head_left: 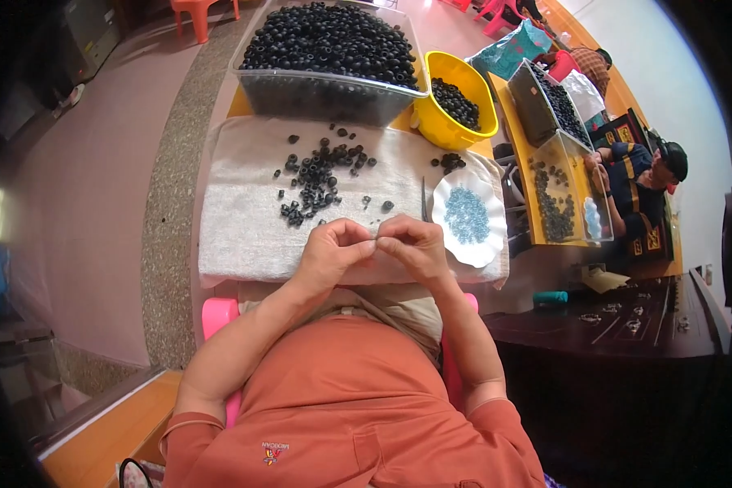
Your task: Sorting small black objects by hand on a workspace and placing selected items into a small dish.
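Close together over the near edge of a white cloth (240,220), my left hand (331,254) and my right hand (417,248) meet with their fingertips pinched. Whatever lies between the fingers is too small to make out. Beyond them, small black ring-like pieces (317,173) are scattered on the cloth. A single black piece (387,206) lies just past my fingertips. To the right of my right hand stands a white plate (476,258) with a wavy rim, holding tiny clear-blue bits (467,215). A thin dark tool (423,198) rests beside the plate.
A large clear bin (325,102) full of black pieces stands at the back, with a yellow bucket (455,140) next to it. At right, another person (638,175) sits by a table (516,154) with clear boxes. A dark cabinet-like surface (545,329) lies at lower right.
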Tool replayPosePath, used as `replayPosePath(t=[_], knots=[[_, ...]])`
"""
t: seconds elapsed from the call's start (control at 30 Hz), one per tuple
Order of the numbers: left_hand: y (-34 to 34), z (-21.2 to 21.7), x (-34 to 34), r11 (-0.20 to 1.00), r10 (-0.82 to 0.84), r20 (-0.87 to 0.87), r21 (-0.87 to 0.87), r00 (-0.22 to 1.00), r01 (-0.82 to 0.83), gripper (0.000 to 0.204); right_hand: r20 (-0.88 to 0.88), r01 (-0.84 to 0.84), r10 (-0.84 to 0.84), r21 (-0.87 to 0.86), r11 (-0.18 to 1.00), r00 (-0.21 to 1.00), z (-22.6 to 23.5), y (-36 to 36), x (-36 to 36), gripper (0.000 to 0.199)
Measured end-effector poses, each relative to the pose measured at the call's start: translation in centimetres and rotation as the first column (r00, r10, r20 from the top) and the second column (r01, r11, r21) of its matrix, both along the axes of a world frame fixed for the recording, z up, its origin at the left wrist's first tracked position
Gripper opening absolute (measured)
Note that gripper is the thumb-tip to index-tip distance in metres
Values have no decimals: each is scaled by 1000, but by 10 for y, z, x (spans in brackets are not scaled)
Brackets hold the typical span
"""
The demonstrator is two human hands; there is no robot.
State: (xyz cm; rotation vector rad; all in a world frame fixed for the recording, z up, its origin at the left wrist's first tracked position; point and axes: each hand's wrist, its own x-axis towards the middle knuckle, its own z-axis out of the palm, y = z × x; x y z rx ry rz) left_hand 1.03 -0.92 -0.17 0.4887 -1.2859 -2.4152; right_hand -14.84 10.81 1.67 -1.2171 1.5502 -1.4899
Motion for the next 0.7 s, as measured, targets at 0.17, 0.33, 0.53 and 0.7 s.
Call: replayPosePath(t=[0.17,0.33,0.53,0.7], knots=[[-2,7,2,973,-61,32,224,998,52,12,-37,5,-7,-63,998,999,-6,1,2,6],[-1,10,3,963,-48,28,265,998,39,12,-82,-52,43,-110,993,996,-5,1,1,9],[-2,10,3,961,-48,31,274,998,38,12,111,-69,75,-55,996,991,-5,1,-3,15],[-4,9,1,955,-58,33,294,998,46,11,127,-46,53,-51,998,991,-15,0,-3,19]])
